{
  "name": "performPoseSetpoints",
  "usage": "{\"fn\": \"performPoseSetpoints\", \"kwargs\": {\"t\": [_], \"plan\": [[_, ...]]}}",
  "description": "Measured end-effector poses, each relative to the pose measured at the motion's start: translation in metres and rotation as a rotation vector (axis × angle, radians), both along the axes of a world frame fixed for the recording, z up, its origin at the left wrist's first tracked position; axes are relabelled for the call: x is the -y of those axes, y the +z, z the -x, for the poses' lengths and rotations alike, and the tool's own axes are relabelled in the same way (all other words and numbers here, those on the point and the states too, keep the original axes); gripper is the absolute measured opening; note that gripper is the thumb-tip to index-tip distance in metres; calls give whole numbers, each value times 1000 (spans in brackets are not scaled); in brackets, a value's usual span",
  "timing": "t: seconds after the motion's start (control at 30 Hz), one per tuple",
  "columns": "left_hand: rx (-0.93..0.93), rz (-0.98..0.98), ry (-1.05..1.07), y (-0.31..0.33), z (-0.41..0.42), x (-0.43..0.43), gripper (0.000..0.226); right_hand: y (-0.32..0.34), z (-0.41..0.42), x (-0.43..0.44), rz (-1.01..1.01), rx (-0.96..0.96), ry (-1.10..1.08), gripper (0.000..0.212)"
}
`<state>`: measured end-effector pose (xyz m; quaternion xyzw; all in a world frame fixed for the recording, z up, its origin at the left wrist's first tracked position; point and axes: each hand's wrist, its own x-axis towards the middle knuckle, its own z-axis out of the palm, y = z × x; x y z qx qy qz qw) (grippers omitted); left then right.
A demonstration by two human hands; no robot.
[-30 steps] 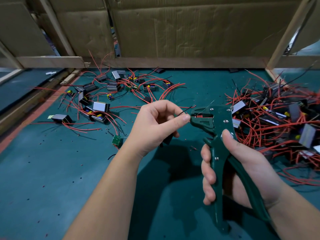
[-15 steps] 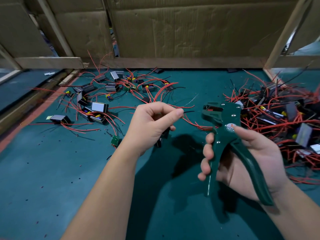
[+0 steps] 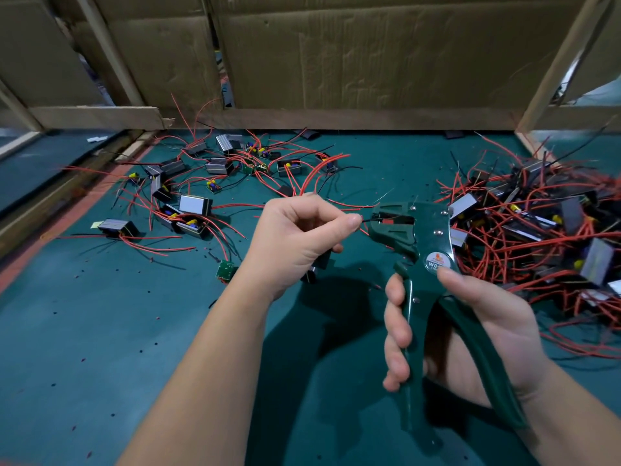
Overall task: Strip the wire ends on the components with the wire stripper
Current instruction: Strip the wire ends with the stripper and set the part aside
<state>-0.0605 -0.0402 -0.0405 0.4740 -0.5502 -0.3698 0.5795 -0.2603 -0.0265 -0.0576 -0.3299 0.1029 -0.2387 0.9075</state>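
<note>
Red leads trail from a loose pile [image 3: 188,210] of small boxed components on the left of the green counter [image 3: 84,331]. Next along, the left hand [image 3: 295,243] pinches a thin black wire [image 3: 366,219] between thumb and forefinger. Its other fingers [image 3: 331,248] are curled over a dark part [image 3: 316,267] tucked under the palm. The wire's tip sits just inside the mouth of the stripper [image 3: 413,243], which is held up off the counter near the middle. The right hand [image 3: 470,331] has its fingers [image 3: 396,331] wrapped round the two handles. These stand spread apart, so I'd say the squeeze is yet to come. Further right lies the big tangled heap [image 3: 544,237].

From where I stand, the pinch is the weak spot. It's a light hold on a slick, thin wire, and a pull from the blades could drag the wire through the fingers and leave the insulation on. Too little wire in the mouth would strip a stub, and too much would bare a long tail. The forefinger tip is close to the mouth and could get nipped. The stripper's head also hangs close by the heap, so a stray red lead might snag in it.
</note>
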Motion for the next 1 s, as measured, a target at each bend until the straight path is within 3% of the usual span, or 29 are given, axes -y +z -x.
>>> {"fn": "performPoseSetpoints", "kwargs": {"t": [0.33, 0.47, 0.63, 0.8, 1.0], "plan": [[27, 8, 16, -2, -1, 1, 17, 1, -1, -1, 2, -57, -10, 36], [39, -12, 9, -4, -3, 2, 20, 3, -6, -5, -2, -193, -144, 46], [182, -93, 29, -10, -2, 4, 25, 4, -17, -6, -36, -338, -344, 46], [105, -129, 158, -6, -17, 5, 22, 7, -8, 1, -83, -204, -395, 35], [9, -148, 267, -7, -34, 7, 25, 4, -3, 4, -103, -116, -401, 39]]}}
